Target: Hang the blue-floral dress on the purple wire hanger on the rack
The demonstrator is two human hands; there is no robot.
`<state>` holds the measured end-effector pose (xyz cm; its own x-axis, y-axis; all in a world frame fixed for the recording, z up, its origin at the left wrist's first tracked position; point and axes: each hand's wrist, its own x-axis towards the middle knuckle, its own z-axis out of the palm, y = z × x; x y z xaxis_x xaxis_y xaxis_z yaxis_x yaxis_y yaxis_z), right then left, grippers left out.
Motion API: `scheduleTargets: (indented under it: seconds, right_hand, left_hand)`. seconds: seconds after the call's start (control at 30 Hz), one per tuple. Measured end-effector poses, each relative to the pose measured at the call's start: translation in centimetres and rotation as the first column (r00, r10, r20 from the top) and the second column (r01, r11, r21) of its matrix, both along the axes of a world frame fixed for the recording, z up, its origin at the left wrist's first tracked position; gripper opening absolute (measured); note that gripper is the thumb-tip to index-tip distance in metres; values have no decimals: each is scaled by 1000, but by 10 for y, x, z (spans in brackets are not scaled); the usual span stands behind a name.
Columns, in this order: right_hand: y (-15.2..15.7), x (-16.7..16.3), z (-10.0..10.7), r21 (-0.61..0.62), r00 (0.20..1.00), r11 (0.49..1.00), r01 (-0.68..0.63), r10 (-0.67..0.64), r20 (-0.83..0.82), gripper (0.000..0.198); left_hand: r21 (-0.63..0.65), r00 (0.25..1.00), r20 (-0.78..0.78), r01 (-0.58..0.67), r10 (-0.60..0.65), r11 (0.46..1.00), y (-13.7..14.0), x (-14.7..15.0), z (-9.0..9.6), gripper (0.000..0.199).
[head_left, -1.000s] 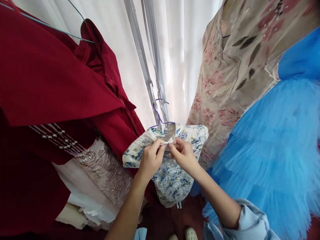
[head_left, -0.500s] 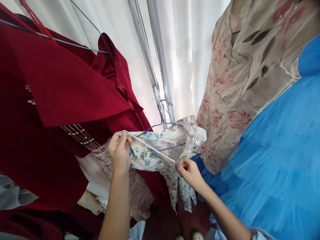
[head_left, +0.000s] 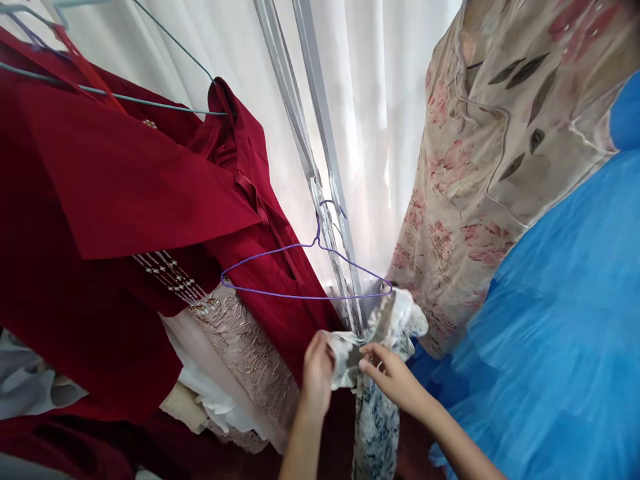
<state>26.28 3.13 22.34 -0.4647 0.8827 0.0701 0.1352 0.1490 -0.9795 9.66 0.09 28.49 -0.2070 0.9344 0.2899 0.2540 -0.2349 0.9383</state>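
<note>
A white dress with a blue floral print (head_left: pixel 376 420) hangs down below the hanger, its upper part bunched between my hands. My left hand (head_left: pixel 317 373) is closed on the dress's pale edge, its fingers slightly blurred. Opposite it, the thumb and fingers of my right hand (head_left: pixel 393 377) pinch the edge of the opening. Above both hands, a thin purple wire hanger (head_left: pixel 305 297) hangs from the metal frame with its shoulders bare. Part of the dress still lies close to the hanger's right end; whether they touch I cannot tell.
Dark red garments (head_left: pixel 165 193) hang at the left, beside a beaded pale pink dress (head_left: pixel 250 353). On the right are a beige floral dress (head_left: pixel 450 233) and a blue tulle dress (head_left: pixel 555 300). Metal poles (head_left: pixel 325 133) stand before a white curtain (head_left: pixel 390 87).
The dress has come off the left side of the purple hanger and dropped lower. My left hand has moved right and down with its edge, close to my right hand, which has also lowered.
</note>
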Motion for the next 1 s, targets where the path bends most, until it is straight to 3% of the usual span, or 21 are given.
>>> scheduleTargets:
  seconds: [0.07,0.13,0.2,0.27,0.3,0.33,0.4,0.47,0.53,0.63,0.7,0.77,0.83,0.9,1.0]
  right_hand:
    - [2,6,2,-190,981,978,-87,51,-187,43]
    - [1,13,6,-406,930,869,-282,143,-339,51]
    - [-5,23,8,-528,886,737,-422,212,-413,39]
    - [-12,32,6,-565,872,685,-459,225,-435,22]
    - [-16,36,3,-568,872,688,-451,207,-443,19]
    - [-19,39,1,-569,871,692,-444,184,-456,18]
    - [-22,43,-2,-576,854,676,-459,157,-495,17]
    - [-23,46,0,-571,833,653,-497,174,-526,14]
    - [-26,50,10,-534,825,668,-518,224,-519,10]
    - [-30,59,30,-367,848,780,-507,374,-375,9]
    - [-31,65,41,-212,892,870,-446,410,-192,17]
    - [-29,70,46,-47,933,932,-360,359,-14,25]
    - [-24,72,46,94,944,941,-324,316,93,28]
    - [-15,72,42,177,946,931,-320,302,118,29]
    - [-1,71,39,239,972,943,-233,222,74,28]
  left_hand:
    - [-96,985,-24,170,-173,981,-23,33,-6,35]
    - [-242,901,-64,404,-430,882,-42,57,-2,25]
    - [-341,790,-81,551,-608,761,-56,73,7,20]
    - [-367,733,-66,613,-677,700,-64,79,14,23]
    - [-362,740,-61,608,-669,706,-66,80,16,25]
    - [-345,780,-69,566,-622,749,-67,78,17,27]
    - [-264,906,-116,367,-407,892,-66,70,15,35]
    - [-170,967,-158,172,-199,970,-64,61,9,51]
    - [-211,956,-135,228,-259,950,-63,55,0,56]
    - [-324,892,116,450,-438,832,-71,51,-22,36]
    - [-326,884,245,462,-398,825,-81,48,-40,34]
    - [-373,935,196,350,-295,859,-90,42,-56,29]
    - [-448,982,29,178,-185,876,-94,32,-67,19]
    - [-485,976,-99,121,-192,866,-94,18,-70,8]
    - [-499,942,2,290,-334,816,-91,1,-68,8]
